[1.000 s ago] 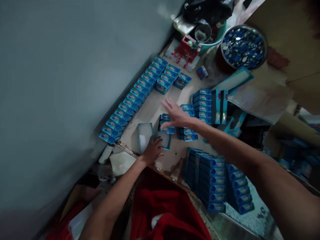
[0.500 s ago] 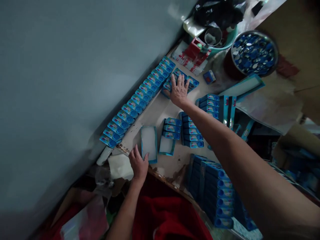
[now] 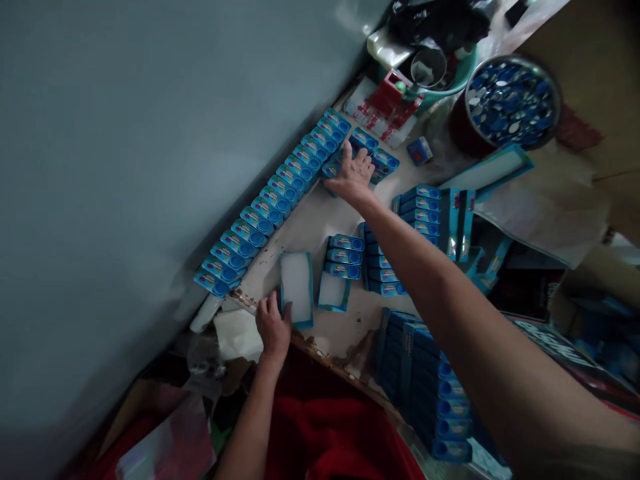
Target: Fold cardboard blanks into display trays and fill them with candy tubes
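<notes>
My right hand (image 3: 353, 177) is on a small cluster of blue boxes (image 3: 385, 163) at the far end of the table. Its fingers curl down over them, hiding some of the boxes. My left hand (image 3: 273, 328) is at the table's near edge, thumb and fingers apart and nothing between them. It is close beside a shallow tray (image 3: 296, 287) with blue sides and a white inside. Another such tray (image 3: 334, 292) stands to its right, with several blue boxes at its far end. A long row of blue boxes (image 3: 270, 203) runs along the wall.
Stacks of blue boxes (image 3: 425, 387) stand at the right, partly behind my right forearm. At the back are a metal pot (image 3: 557, 100) of blue and silver discs, a green basin (image 3: 467, 70) and a red holder (image 3: 387, 97). The grey wall (image 3: 150, 133) bounds the left.
The fingers of my right hand have bent down over the blue boxes from a flatter spread. My left hand has shifted slightly left, beside the tray. The view has shifted a little.
</notes>
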`<state>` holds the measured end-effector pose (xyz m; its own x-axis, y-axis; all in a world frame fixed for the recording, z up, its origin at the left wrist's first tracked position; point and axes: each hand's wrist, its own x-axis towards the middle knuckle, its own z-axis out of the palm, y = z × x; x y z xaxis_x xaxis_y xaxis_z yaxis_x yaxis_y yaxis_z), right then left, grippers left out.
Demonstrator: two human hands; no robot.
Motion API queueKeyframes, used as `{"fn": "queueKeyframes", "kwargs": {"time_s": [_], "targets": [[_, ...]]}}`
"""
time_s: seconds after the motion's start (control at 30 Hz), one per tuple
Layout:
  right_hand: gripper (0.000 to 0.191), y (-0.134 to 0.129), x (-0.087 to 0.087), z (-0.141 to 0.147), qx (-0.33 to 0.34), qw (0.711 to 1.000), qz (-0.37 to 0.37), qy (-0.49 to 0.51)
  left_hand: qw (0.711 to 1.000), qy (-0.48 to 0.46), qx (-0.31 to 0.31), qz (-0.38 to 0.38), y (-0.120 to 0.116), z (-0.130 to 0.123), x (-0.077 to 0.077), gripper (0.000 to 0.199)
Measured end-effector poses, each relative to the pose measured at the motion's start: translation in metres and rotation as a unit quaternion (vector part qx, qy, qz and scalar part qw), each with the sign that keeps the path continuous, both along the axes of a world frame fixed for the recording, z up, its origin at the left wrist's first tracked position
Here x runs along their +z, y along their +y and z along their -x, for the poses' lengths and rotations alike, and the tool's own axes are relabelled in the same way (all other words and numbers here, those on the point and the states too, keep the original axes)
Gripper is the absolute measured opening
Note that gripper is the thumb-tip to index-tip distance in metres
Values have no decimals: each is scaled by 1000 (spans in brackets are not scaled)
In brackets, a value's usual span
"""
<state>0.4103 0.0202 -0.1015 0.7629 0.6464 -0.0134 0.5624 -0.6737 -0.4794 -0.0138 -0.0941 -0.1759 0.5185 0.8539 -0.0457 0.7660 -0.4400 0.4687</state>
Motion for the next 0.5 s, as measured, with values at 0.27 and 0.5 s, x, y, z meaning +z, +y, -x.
{"fn": "queueKeyframes", "kwargs": {"time_s": [0.27,0.5], "targets": [[111,-19,33,-3,11,991,124,-50,999,6,-1,42,-1,5,0,43],[115,-120,88,110,239,965,-94,-49,993,23,-45,105,28,-2,7,49]]}}
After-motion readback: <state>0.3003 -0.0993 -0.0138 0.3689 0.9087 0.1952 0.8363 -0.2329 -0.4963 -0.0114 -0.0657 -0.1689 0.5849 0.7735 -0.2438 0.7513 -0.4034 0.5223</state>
